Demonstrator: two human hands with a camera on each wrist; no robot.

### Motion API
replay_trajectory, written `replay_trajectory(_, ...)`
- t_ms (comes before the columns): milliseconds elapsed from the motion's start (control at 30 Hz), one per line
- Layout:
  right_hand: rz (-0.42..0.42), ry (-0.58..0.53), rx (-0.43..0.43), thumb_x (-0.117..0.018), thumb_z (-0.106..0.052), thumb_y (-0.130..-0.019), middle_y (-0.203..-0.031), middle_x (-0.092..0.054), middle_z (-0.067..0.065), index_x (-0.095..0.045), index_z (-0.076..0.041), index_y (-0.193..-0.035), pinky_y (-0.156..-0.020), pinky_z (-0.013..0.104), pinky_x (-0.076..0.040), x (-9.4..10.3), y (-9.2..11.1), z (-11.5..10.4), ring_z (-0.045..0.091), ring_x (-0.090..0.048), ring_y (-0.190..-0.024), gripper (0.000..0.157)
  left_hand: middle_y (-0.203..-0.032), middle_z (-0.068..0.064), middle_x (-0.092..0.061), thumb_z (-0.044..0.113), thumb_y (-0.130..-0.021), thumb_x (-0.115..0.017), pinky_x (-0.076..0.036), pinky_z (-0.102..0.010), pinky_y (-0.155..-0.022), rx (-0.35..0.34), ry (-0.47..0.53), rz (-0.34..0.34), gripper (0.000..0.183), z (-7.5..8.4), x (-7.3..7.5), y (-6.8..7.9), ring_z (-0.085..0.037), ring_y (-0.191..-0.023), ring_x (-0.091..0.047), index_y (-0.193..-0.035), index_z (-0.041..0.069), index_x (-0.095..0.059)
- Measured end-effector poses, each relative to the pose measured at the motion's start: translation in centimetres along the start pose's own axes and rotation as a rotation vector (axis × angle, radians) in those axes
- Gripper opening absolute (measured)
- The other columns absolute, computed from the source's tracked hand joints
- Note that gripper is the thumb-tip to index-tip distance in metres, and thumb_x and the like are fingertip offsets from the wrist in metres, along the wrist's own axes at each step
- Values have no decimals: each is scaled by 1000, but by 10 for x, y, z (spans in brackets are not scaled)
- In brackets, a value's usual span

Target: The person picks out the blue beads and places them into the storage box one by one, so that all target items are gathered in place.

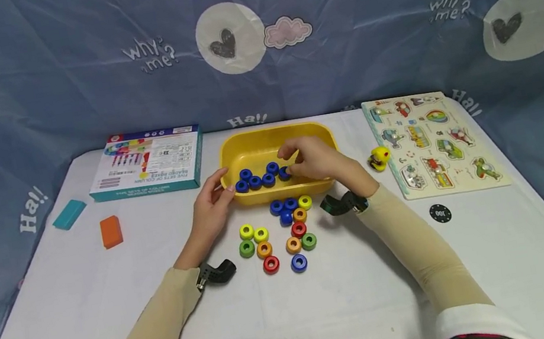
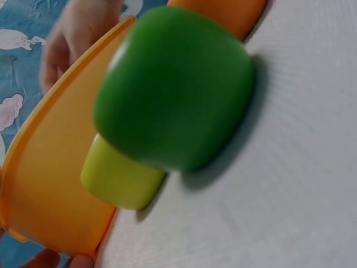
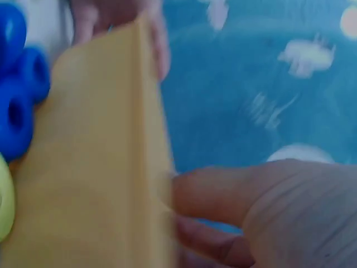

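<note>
Several blue rings lie along the near side inside a yellow tray. My left hand grips the tray's left end, its fingertips at the rim and corner. Over the right half of the tray is my right hand, index finger and thumb apart. The thumb tip is at a blue ring; the other fingers are hidden. In the right wrist view, the tray wall hides the right fingertips. A green ring and a yellow ring stand before the tray in the left wrist view.
Loose blue, yellow, green, orange and red rings lie before the tray. A boxed set, a teal block and an orange block are left. A duck toy, a picture puzzle board and a black chip are right.
</note>
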State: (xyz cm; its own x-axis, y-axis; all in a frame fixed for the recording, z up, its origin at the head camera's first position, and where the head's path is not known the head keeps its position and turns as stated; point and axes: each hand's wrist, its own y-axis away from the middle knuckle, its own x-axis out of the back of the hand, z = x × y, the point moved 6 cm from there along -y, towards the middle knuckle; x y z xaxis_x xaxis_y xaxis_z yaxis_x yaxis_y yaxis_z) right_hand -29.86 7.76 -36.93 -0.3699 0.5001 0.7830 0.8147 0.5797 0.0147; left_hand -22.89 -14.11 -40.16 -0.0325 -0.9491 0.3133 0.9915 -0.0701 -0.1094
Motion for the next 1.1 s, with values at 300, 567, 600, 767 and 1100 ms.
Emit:
replay_trajectory(300, -53, 107, 310, -72, -8, -86, -105, -73, 8, -70, -5, -108, -74, 32, -58, -17, 54, -55, 17, -66, -80, 22, -154, -14, -38, 14, -100, -52, -47, -42, -106, -7, 6, 2, 48, -1, 3, -1, -33, -131, -50, -145, 5, -42)
replay_trajectory(567, -144, 237, 264, -72, -8, -86, -110, -71, 6, -71, -7, -115, -78, 26, -56, -52, 59, -56, 15, -63, -87, 29, -154, -13, -37, 13, -100, -51, -50, -26, -101, -1, 16, -9, 48, -2, 0, -1, -34, -131, -50, -146, 5, -41)
replay_trajectory(600, -146, 248, 256, -72, -8, -86, -109, -71, 6, -71, -7, -115, -79, 25, -56, -55, 59, -55, 14, -62, -87, 29, -154, -14, -37, 12, -100, -51, -50, -25, -100, -2, 19, -9, 48, -2, -1, -1, -35, -131, -50, -146, 4, -41)
replay_trajectory(767, -111, 302, 248, -71, -10, -87, -103, -69, 5, -71, -9, -112, -79, 23, -56, -64, 61, -52, 11, -60, -87, 25, -154, -14, -37, 13, -100, -51, -50, -29, -101, -4, 20, -12, 48, 0, -1, -1, -35, -131, -50, -146, 4, -41)
replay_trajectory(1100, -89, 304, 250, -70, -17, -89, -99, -68, 4, -71, -9, -112, -71, 20, -52, -71, 60, -50, 9, -56, -80, 24, -153, -16, -39, 13, -100, -51, -49, -39, -104, -6, 10, -7, 48, 2, -1, 0, -34, -130, -51, -145, 3, -41)
